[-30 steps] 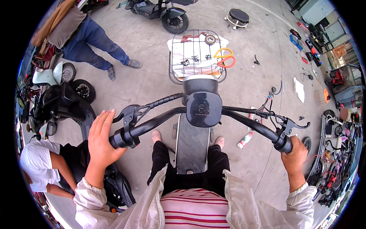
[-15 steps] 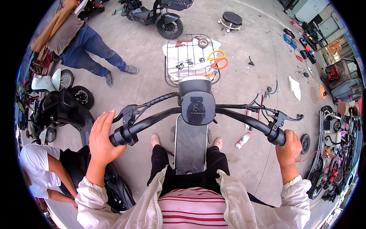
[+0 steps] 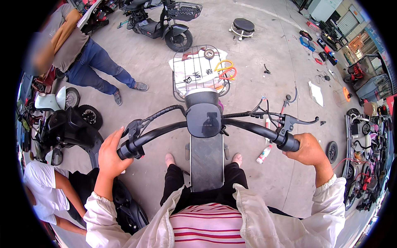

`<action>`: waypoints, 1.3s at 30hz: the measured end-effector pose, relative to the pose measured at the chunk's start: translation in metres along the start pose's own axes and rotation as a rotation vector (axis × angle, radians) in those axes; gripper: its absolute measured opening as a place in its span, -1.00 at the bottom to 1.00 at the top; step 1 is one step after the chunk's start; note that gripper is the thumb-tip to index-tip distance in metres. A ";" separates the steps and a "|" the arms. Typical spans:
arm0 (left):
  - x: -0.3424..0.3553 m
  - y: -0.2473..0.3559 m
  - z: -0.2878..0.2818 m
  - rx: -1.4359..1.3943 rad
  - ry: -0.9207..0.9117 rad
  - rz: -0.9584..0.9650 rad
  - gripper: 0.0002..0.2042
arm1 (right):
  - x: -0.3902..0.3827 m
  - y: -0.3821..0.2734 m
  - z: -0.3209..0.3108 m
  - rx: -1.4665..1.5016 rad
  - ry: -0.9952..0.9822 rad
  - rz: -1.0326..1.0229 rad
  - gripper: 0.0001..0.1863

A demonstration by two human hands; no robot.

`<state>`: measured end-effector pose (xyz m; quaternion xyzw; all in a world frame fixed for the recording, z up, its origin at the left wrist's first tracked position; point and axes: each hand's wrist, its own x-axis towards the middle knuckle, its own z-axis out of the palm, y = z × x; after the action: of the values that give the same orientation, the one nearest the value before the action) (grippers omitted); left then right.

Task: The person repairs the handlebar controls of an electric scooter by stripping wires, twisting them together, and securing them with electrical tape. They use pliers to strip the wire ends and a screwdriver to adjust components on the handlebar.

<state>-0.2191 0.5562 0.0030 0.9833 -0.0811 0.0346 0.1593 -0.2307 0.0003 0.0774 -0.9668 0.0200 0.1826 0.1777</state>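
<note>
I stand astride an electric scooter with a black handlebar [image 3: 161, 131] and a dark display [image 3: 204, 120] at its middle. My left hand [image 3: 111, 156] rests its palm against the end of the left grip [image 3: 128, 149], fingers stretched forward and not wrapped round it. On the other side, my right hand [image 3: 308, 149] closes over the end of the right grip [image 3: 289, 143]; its fingertips are partly hidden. Brake levers sit ahead of both grips, the right lever [image 3: 306, 121] reaching outward. The front wire basket [image 3: 178, 84] holds white packaging, a tape roll [image 3: 209, 54] and orange-handled scissors [image 3: 226, 70].
A person in blue trousers [image 3: 101, 66] stands at the left; another in a white shirt [image 3: 45, 186] bends near a black scooter [image 3: 68, 128]. Ahead are a parked scooter [image 3: 165, 29] and a round stool [image 3: 243, 25]. A bottle [image 3: 264, 154] and a loose wheel [image 3: 332, 151] lie at the right.
The handlebar has turned a little to the left, carrying the display and basket leftward. My right hand has shifted with its grip, forward and inward. My left hand stays against its grip end.
</note>
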 end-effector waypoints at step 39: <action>0.166 0.277 0.080 -1.231 -0.426 -0.124 -0.83 | 0.021 0.025 0.111 0.822 0.553 -0.146 -0.81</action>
<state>-0.0994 0.2470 0.0284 0.7007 -0.0592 -0.2228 0.6752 -0.2518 0.0165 -0.0357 -0.8279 0.0692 -0.1162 0.5444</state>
